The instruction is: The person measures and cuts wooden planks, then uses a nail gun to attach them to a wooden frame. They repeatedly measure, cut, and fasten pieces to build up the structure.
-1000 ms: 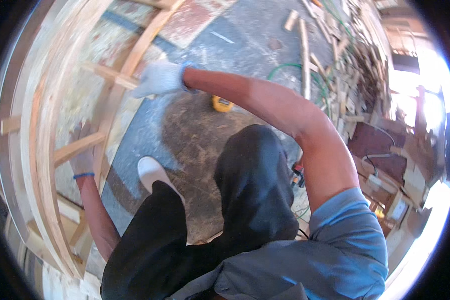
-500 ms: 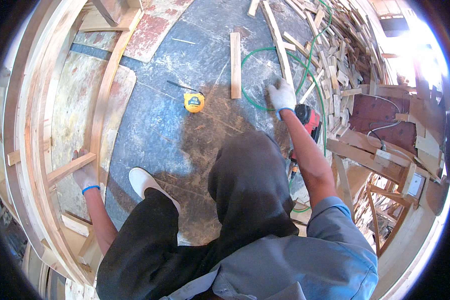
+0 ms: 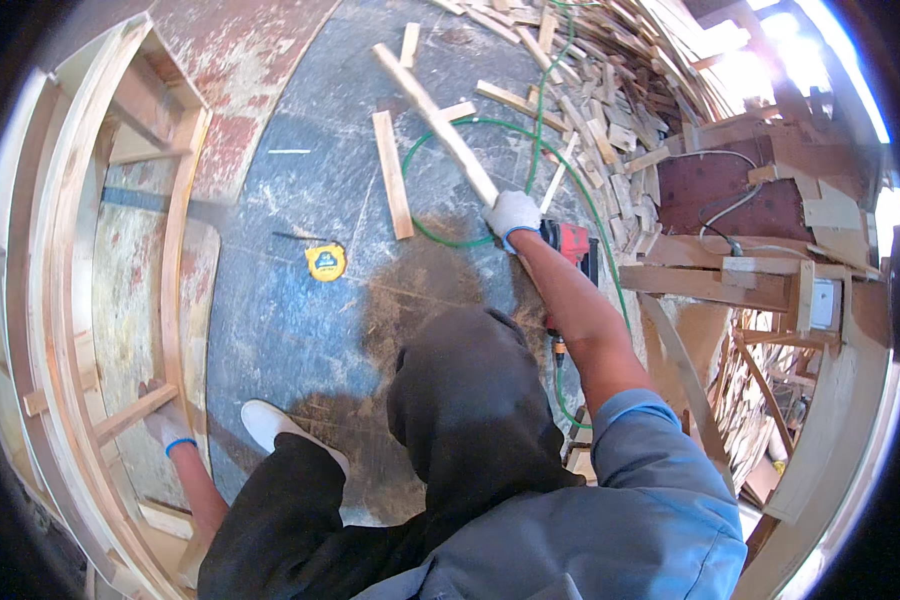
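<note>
My right hand (image 3: 516, 213), in a white glove with a blue cuff, is closed around the near end of a long wooden strip (image 3: 435, 118). The strip slants away to the far left above the floor. At the left, my gloved left hand (image 3: 173, 428) is at a wooden crosspiece (image 3: 135, 414) of a large timber frame (image 3: 58, 300). The crosspiece passes over this hand, with fingertips showing beyond it and part of the grip hidden. Beside my right forearm lies a red and black power tool (image 3: 574, 245), partly covered by the arm.
A yellow tape measure (image 3: 325, 262) and a short board (image 3: 392, 175) lie on the blue-grey floor. A green hose (image 3: 407, 165) loops near the strip. Scrap wood (image 3: 610, 120) is heaped at the far right, behind a wooden stand (image 3: 710, 287).
My right hand has closed on the strip's end, and the strip has swung leftward across the hose loop. My left hand remains at the crosspiece. The whole view has shifted and turned.
</note>
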The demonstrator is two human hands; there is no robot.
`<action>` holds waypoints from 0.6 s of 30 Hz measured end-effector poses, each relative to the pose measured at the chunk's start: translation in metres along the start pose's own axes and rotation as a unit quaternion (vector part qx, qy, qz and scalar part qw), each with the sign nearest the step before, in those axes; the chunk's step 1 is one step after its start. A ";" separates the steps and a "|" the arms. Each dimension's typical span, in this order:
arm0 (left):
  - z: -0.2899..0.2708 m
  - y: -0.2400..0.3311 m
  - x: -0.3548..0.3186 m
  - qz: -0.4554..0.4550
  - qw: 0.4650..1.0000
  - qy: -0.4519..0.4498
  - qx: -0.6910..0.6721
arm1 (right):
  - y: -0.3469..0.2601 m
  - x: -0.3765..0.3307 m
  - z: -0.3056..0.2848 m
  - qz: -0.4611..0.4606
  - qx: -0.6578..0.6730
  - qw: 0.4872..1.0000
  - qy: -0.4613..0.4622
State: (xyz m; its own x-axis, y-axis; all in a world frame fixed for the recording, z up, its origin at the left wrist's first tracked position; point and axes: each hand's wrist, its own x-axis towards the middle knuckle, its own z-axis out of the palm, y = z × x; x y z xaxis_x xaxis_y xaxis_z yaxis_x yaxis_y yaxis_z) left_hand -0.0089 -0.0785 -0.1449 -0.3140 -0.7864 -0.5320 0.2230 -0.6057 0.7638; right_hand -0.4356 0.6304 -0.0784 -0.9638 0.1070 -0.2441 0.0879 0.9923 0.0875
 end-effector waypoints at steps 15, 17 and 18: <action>-0.036 0.001 -0.031 0.174 0.902 0.094 0.384 | -0.062 -0.054 -0.166 -0.164 0.279 0.943 0.072; -0.035 -0.018 -0.064 0.228 0.829 0.090 0.502 | -0.090 -0.059 -0.163 -0.159 0.371 0.914 0.027; -0.011 -0.028 -0.095 0.214 0.836 0.047 0.502 | -0.107 -0.062 -0.158 -0.158 0.416 0.896 0.003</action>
State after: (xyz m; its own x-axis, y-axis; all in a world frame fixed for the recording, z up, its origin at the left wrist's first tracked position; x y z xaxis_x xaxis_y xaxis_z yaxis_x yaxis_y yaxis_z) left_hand 0.0254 0.0116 -0.1197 -0.3197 -0.9398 -0.1208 -0.6063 0.1050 0.7883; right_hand -0.4247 0.5077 0.0796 -0.9749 -0.1848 -0.1240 -0.0347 0.6768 -0.7354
